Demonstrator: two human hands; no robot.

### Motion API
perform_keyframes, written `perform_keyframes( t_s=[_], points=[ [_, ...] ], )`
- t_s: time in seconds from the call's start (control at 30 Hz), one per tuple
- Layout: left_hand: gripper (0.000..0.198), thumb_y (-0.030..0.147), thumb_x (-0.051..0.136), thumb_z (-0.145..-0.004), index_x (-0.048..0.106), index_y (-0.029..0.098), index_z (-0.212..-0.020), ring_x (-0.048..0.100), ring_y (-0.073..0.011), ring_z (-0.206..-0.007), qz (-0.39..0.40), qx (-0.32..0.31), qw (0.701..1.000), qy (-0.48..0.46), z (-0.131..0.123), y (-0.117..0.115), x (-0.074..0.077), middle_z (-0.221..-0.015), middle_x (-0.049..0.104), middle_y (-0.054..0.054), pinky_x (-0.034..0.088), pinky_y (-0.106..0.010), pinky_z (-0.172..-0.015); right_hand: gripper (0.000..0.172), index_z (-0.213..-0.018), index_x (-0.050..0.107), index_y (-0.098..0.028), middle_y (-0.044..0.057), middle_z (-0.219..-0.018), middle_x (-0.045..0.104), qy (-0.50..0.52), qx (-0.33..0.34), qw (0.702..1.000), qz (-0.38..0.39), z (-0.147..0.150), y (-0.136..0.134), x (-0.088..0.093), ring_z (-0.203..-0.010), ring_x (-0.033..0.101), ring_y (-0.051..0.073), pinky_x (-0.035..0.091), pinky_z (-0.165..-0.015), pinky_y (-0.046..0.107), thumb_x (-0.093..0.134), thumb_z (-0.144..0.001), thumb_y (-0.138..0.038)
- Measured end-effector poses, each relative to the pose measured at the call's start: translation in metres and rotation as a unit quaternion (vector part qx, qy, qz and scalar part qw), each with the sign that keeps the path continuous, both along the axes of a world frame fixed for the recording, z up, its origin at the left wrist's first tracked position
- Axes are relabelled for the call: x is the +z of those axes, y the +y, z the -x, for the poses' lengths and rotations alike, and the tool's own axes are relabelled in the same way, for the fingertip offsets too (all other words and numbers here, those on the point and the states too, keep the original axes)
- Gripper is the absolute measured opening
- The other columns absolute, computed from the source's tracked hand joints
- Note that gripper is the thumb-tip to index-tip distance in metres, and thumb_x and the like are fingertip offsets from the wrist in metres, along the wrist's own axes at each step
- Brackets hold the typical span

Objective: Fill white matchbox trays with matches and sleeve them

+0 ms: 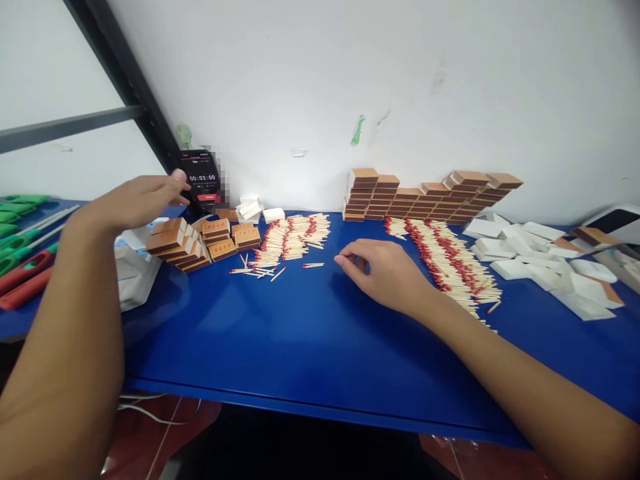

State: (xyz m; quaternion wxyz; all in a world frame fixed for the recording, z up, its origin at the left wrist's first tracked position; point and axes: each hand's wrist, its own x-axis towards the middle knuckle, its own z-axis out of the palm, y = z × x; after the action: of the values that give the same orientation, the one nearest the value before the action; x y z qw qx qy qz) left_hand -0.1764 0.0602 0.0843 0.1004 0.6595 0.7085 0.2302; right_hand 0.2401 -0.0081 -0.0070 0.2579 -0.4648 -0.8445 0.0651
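Note:
My left hand (pixel 137 200) is raised above the blue table (pixel 310 360), fingers stretched toward a phone (pixel 201 179) that leans on the wall and shows a timer. It holds nothing. Just below it lies a loose heap of brown matchboxes (pixel 200 241). My right hand (pixel 383 270) rests on the table's middle with fingers curled, fingertips down near two stray matches (pixel 313 265); whether it pinches anything is hidden. A pile of red-tipped matches (pixel 293 237) lies left of it, a longer row of matches (pixel 450 260) to its right.
Stacked brown matchboxes (pixel 425 195) line the wall at the back. White inner trays (pixel 545 260) are scattered at the right. Green and red handled tools (pixel 23 247) lie at the far left, beside a white box (pixel 133 270). White cables (pixel 145 407) hang below the table's front edge.

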Motion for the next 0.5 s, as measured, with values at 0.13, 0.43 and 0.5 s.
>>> perform_keyframes(
  t_s=[0.13, 0.43, 0.5],
  points=[
    [0.09, 0.08, 0.023, -0.1, 0.06, 0.009, -0.143, 0.054, -0.0317, -0.143, -0.105, 0.023, 0.974, -0.201, -0.005, -0.016, -0.015, -0.144, 0.064, -0.021, 0.034, -0.056, -0.124, 0.026, -0.089, 0.072, -0.02, 0.004, -0.083, 0.072, -0.003, 0.001, 1.0, 0.002, 0.0, 0.0, -0.001, -0.074, 0.061, 0.018, 0.039, -0.068, 0.032, 0.055, -0.103, -0.034],
    [0.068, 0.057, 0.024, -0.11, 0.059, 0.007, -0.14, 0.055, -0.0223, -0.144, -0.208, 0.148, 0.882, -0.396, -0.025, -0.032, -0.027, -0.149, 0.061, -0.021, 0.031, -0.043, -0.128, 0.027, -0.087, 0.072, -0.02, 0.003, -0.078, 0.07, 0.006, -0.002, 1.0, -0.012, 0.001, 0.0, 0.0, -0.071, 0.059, 0.017, 0.037, -0.066, 0.032, 0.055, -0.102, -0.035],
    [0.063, 0.055, 0.027, -0.11, 0.063, 0.009, -0.134, 0.059, -0.0215, -0.139, -0.221, 0.137, 0.884, -0.389, -0.021, -0.03, -0.025, -0.142, 0.066, -0.019, 0.033, -0.044, -0.127, 0.027, -0.087, 0.072, -0.02, 0.003, -0.079, 0.07, 0.006, 0.0, 1.0, -0.014, 0.0, -0.001, 0.0, -0.071, 0.059, 0.017, 0.036, -0.066, 0.032, 0.055, -0.102, -0.034]
  ],
)
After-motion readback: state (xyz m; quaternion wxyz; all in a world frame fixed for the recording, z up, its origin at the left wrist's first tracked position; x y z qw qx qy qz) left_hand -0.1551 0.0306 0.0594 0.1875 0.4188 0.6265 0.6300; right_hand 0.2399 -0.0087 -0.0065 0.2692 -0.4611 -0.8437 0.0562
